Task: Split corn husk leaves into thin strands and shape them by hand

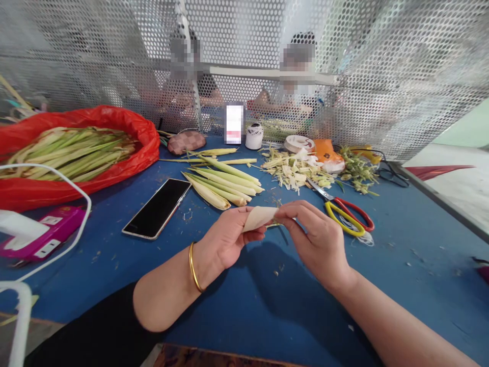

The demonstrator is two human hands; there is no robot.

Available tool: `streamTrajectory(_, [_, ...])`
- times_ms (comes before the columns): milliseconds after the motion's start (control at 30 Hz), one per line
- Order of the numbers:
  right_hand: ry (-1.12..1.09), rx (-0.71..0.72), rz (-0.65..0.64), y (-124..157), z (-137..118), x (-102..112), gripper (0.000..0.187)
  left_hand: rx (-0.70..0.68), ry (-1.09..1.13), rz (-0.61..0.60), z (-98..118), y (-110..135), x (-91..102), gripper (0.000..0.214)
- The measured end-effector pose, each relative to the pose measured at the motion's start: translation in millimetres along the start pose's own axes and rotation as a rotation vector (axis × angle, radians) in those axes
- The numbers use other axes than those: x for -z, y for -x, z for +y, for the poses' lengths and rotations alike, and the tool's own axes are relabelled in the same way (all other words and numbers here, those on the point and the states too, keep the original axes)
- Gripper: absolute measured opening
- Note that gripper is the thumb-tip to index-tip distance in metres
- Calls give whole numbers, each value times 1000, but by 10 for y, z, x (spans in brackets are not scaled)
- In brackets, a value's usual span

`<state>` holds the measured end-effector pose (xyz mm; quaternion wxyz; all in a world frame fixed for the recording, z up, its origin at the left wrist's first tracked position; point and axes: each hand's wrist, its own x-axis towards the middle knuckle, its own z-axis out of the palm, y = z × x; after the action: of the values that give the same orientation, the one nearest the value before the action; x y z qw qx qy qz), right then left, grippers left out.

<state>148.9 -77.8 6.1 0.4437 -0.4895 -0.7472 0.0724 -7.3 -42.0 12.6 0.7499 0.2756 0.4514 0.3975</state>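
Note:
Above the blue table, my left hand grips a pale cream strip of husk between thumb and fingers. The thumb and forefinger of my right hand are pinched together at the strip's right end. Just beyond my hands lies a bunch of pale green and cream husk leaves, pointed and laid side by side. Close to my right hand rest scissors with one yellow and one red handle. A black-screened phone lies flat to the left of my left hand.
At left, a red plastic bag holds long green leaves, near a purple power strip with a white cable. Farther back stand a lit phone, a white spool, a tape roll and husk scraps. People sit behind a perforated panel.

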Motion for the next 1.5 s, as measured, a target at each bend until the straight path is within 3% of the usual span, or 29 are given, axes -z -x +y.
streamTrajectory(67, [10,-67,17,4,-9,-15,15,-50,-44,-18,-13,8,-8,3])
streamTrajectory(300, [-92,-291,36,-3,-42,-21,9,-305,-206,-16,-37,7,-32,17])
streamTrajectory(533, [-280,-366,36,-20,-78,5,6,-482,-387,-19,-40,47,-36,11])
streamTrajectory(733, [-429,-390,18,-30,-77,-11,12,-662,-694,114,-56,54,-9,11])
streamTrajectory(833, [-432,-377,0,-31,-50,-21,15,-573,-595,126,-68,33,-9,13])
streamTrajectory(967, [-385,-340,-9,-19,-12,-26,16,-320,-310,65,-57,10,-24,12])
streamTrajectory(1200, [-162,-195,-22,15,21,-31,13,-33,-80,8,-3,-12,-23,10])
streamTrajectory(1333, [-120,-175,17,31,22,-52,12,19,-42,-32,-15,-14,-27,10])
streamTrajectory(1500, [-184,-222,64,32,-18,-75,10,-82,-90,-42,-54,9,-28,4])
